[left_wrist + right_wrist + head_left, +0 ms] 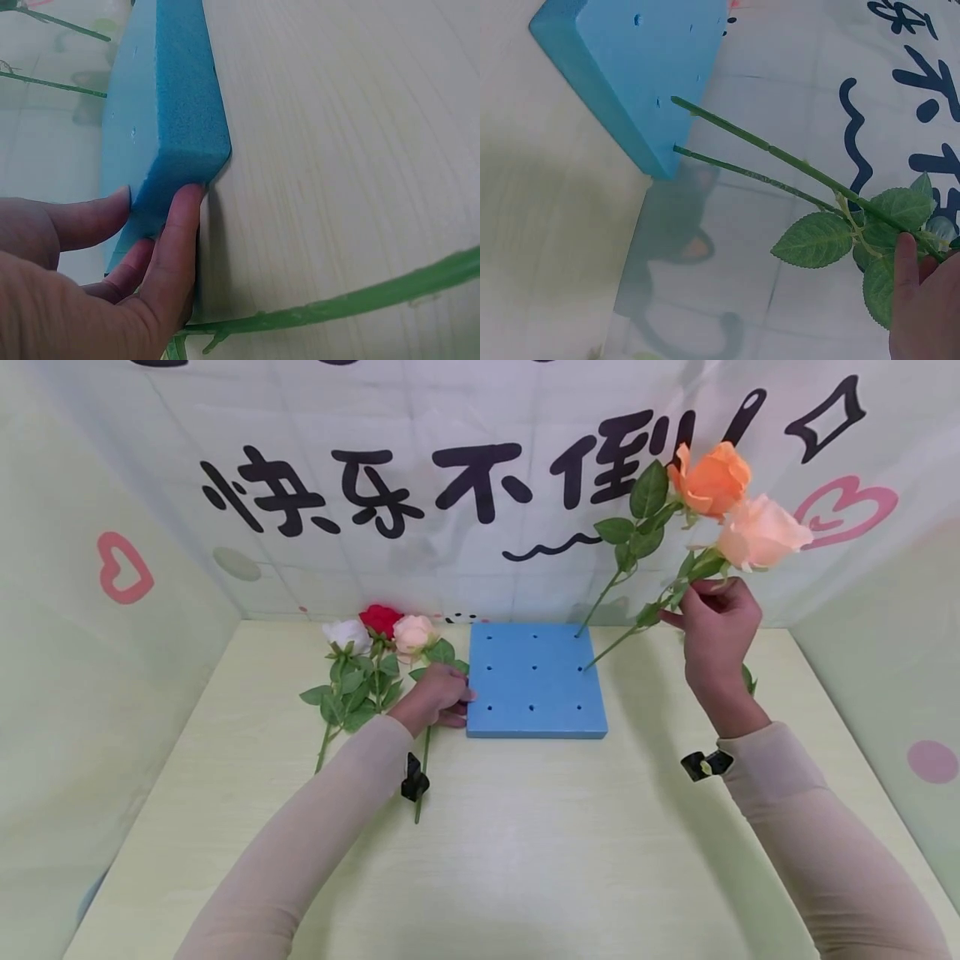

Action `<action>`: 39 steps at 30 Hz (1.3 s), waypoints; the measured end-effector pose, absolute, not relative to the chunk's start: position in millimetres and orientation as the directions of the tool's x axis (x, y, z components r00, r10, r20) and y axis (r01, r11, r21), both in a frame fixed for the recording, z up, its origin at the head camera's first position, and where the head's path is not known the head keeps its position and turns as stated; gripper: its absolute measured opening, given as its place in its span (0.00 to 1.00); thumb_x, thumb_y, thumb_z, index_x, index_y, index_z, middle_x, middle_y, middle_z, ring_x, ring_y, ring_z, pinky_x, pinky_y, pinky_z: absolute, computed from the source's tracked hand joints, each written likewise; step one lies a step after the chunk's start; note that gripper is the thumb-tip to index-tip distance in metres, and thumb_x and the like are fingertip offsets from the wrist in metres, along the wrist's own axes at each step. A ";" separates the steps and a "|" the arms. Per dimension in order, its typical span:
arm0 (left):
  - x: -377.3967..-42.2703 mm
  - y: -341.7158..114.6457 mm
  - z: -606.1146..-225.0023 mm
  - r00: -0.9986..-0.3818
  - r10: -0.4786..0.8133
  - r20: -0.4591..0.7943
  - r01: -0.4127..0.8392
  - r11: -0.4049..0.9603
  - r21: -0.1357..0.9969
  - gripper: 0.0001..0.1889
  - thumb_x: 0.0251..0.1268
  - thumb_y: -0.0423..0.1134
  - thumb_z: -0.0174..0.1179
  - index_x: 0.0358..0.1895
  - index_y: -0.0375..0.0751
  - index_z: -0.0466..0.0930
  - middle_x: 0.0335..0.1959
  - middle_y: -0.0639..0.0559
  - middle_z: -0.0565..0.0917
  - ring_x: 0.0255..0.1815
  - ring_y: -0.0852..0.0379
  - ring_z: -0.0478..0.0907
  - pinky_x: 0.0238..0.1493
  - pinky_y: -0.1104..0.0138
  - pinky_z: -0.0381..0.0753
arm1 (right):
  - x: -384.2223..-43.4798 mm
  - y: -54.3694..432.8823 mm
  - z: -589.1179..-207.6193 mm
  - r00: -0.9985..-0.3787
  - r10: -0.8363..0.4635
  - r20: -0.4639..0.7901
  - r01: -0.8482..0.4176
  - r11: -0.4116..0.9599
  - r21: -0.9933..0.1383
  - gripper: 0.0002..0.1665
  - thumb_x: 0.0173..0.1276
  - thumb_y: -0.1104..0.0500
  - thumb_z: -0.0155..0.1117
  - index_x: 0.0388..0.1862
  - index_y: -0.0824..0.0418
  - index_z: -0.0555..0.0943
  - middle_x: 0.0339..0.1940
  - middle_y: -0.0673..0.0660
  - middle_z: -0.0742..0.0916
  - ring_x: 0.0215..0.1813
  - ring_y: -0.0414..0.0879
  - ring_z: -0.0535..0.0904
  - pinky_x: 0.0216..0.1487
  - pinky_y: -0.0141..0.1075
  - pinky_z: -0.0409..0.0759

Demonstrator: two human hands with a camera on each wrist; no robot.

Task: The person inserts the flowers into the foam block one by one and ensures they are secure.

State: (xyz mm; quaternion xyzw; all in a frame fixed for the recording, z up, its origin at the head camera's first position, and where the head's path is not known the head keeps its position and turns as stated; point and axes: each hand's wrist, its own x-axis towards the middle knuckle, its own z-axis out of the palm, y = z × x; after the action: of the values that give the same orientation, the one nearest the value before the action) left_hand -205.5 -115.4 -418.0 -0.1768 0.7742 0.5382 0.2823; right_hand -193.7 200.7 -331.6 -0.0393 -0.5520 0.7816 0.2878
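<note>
My right hand [722,622] pinches the stem of a pale pink rose [763,532] just below its bloom. The stem slants down left, its cut tip close over a hole at the right side of the blue foam block [517,685]. An orange rose [712,478] leans beside it, its stem standing in the block's far right corner hole. With the thumb on the top face and fingers against the side, my left hand [97,277] grips the block's left edge. In the right wrist view the pink rose's stem [780,154] runs above the orange rose's stem [742,171].
Left of the block lie a white rose [348,635], a red rose [381,619] and another pink rose [415,635] on the pale table [525,843]. Some green leaves [748,680] show behind my right wrist. A printed cloth backdrop [450,552] rises behind the table.
</note>
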 end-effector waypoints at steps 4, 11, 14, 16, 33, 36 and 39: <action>-206.3 -115.0 -418.3 -0.778 0.030 -0.628 -0.577 0.361 0.733 0.16 0.67 0.29 0.59 0.57 0.36 0.72 0.38 0.41 0.75 0.32 0.51 0.76 0.35 0.61 0.87 | -194.5 196.8 -332.4 -0.827 0.483 0.288 -0.423 -0.198 -0.884 0.08 0.58 0.73 0.63 0.26 0.65 0.73 0.27 0.59 0.81 0.28 0.46 0.82 0.26 0.37 0.86; -205.5 -114.7 -417.1 -0.775 0.032 -0.631 -0.577 0.370 0.728 0.16 0.67 0.29 0.59 0.56 0.36 0.72 0.37 0.42 0.75 0.32 0.51 0.76 0.37 0.60 0.87 | -195.1 190.1 -338.2 -0.835 0.454 0.310 -0.411 -0.140 -0.901 0.08 0.59 0.74 0.58 0.26 0.63 0.73 0.27 0.57 0.80 0.26 0.44 0.79 0.27 0.35 0.86; -205.0 -114.9 -417.2 -0.775 0.030 -0.632 -0.577 0.374 0.726 0.16 0.67 0.29 0.58 0.56 0.36 0.72 0.36 0.42 0.75 0.32 0.50 0.76 0.37 0.59 0.87 | -196.1 188.0 -340.5 -0.843 0.433 0.318 -0.407 -0.128 -0.904 0.08 0.60 0.74 0.57 0.26 0.63 0.74 0.26 0.57 0.79 0.25 0.44 0.77 0.29 0.35 0.86; -204.9 -115.1 -417.2 -0.775 0.028 -0.631 -0.576 0.379 0.725 0.16 0.67 0.29 0.58 0.56 0.36 0.72 0.36 0.42 0.76 0.32 0.50 0.76 0.36 0.59 0.88 | -196.7 187.3 -341.3 -0.848 0.426 0.317 -0.401 -0.124 -0.908 0.08 0.61 0.74 0.57 0.27 0.63 0.74 0.27 0.56 0.79 0.25 0.43 0.76 0.29 0.35 0.86; -206.5 -115.5 -418.9 -0.779 0.027 -0.626 -0.572 0.377 0.729 0.16 0.67 0.29 0.59 0.57 0.36 0.72 0.35 0.42 0.76 0.31 0.51 0.77 0.34 0.60 0.87 | -200.7 177.7 -347.6 -0.872 0.365 0.326 -0.379 -0.082 -0.922 0.08 0.62 0.72 0.58 0.27 0.62 0.73 0.30 0.56 0.79 0.30 0.44 0.79 0.32 0.37 0.87; -206.7 -115.1 -418.7 -0.778 0.027 -0.628 -0.575 0.374 0.728 0.16 0.67 0.29 0.60 0.57 0.37 0.73 0.35 0.42 0.76 0.31 0.51 0.76 0.34 0.60 0.87 | -201.3 177.0 -347.8 -0.870 0.369 0.327 -0.375 -0.065 -0.925 0.09 0.63 0.72 0.59 0.27 0.62 0.73 0.30 0.55 0.79 0.31 0.44 0.79 0.32 0.37 0.87; -206.9 -115.0 -418.4 -0.776 0.026 -0.630 -0.577 0.375 0.726 0.16 0.67 0.29 0.60 0.57 0.37 0.73 0.35 0.42 0.76 0.31 0.51 0.76 0.34 0.60 0.88 | -202.3 176.2 -347.1 -0.873 0.376 0.310 -0.359 -0.064 -0.931 0.09 0.63 0.72 0.59 0.27 0.61 0.73 0.30 0.53 0.79 0.32 0.44 0.79 0.32 0.37 0.87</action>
State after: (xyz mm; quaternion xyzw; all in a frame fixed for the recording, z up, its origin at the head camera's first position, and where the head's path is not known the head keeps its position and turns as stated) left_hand -206.9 -115.0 -418.4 -0.1765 0.7790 0.5302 0.2843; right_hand -202.3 176.2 -347.1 -0.0068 -0.6361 0.7293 0.2519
